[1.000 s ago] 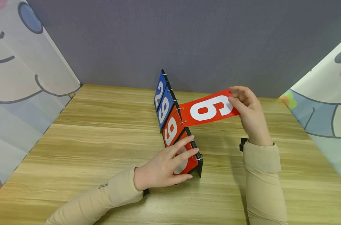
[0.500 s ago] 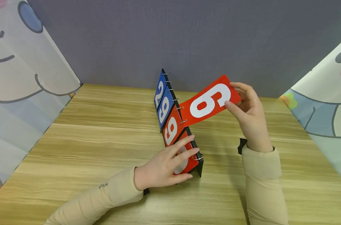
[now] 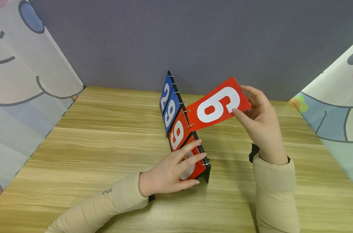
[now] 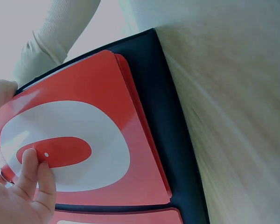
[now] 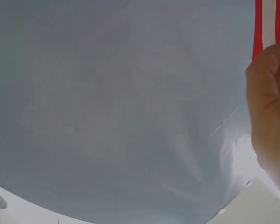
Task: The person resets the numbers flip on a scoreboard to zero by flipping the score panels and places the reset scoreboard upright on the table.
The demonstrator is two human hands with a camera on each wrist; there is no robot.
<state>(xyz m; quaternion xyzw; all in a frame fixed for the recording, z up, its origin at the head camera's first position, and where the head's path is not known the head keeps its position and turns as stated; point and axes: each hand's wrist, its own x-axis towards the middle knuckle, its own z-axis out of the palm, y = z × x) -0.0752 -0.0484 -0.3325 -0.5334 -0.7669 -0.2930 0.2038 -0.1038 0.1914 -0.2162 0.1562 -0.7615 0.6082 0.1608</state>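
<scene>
A black flip scoreboard (image 3: 206,173) stands on the wooden table (image 3: 106,155), with blue cards reading 2 and 9 (image 3: 168,103) at the far end and red cards nearer. My right hand (image 3: 259,119) pinches the free edge of a red card (image 3: 218,103) with a white 6 or 9, lifted up and to the right on its rings. My left hand (image 3: 172,171) rests with straight fingers on the nearest red card (image 4: 84,149) at the board's front end. The right wrist view catches only a finger (image 5: 266,102) and a strip of red card (image 5: 263,23).
A grey back wall (image 3: 194,42) closes the far edge of the table. Cartoon-printed cloth screens hang at the left (image 3: 25,77) and right (image 3: 339,106). Bare wood lies on both sides of the scoreboard.
My right hand has swung the red card upward from nearly level to a steeper tilt. The left hand has stayed on the front card.
</scene>
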